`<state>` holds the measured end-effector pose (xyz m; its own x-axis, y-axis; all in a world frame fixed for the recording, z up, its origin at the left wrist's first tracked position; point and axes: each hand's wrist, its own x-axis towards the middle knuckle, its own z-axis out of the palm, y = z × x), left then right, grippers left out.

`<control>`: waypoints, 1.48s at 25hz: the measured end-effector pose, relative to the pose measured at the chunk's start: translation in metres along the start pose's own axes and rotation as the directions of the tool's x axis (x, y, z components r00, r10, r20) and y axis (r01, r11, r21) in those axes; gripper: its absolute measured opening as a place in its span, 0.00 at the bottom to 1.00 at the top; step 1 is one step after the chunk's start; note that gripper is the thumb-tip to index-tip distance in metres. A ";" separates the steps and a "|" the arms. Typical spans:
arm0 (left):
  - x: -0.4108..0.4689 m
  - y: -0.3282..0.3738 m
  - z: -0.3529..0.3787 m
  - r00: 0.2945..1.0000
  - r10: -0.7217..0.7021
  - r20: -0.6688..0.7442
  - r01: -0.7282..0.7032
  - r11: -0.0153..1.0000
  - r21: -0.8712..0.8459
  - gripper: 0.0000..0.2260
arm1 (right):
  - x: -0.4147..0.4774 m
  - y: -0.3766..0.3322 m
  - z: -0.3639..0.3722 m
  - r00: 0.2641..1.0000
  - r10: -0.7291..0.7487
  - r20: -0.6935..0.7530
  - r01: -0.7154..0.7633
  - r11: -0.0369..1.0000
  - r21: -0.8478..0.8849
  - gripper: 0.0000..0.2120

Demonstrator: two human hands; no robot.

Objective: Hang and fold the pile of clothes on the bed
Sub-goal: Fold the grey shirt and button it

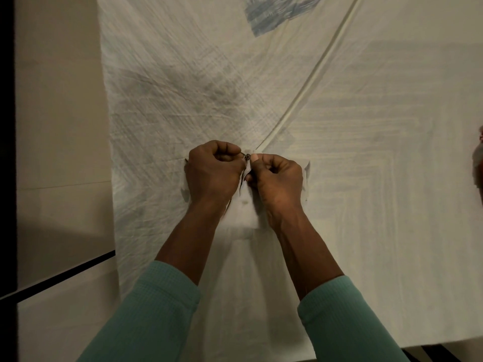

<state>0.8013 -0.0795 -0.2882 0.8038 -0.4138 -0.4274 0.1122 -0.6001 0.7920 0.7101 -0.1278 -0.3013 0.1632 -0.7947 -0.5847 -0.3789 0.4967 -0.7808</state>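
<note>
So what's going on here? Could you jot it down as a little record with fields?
Surface: bed sheet, pale with faint blue-grey marks
Item: white garment, lying on the sheet
Left hand: fingers curled, pinching the garment's top edge
Right hand: fingers curled, pinching right beside it
Between the grips: small dark fastening, too small to identify
Clothing: teal sleeves, forearms bare

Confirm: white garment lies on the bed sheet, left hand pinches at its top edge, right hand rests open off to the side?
Wrong on the right hand. In the head view it is curled and pinches the white garment at its top edge too, meeting the left hand at a small dark fastener. The rest holds.
</note>
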 end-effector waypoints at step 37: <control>-0.016 -0.015 0.012 0.990 -0.086 -0.115 0.054 0.965 -0.258 0.07 | -0.018 0.004 0.015 0.970 -0.160 -0.184 0.138 0.982 -0.126 0.03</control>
<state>0.7794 -0.0722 -0.2984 0.8530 -0.2791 -0.4410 0.3022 -0.4246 0.8534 0.7191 -0.1066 -0.2968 0.0514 -0.9142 -0.4019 -0.4649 0.3343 -0.8198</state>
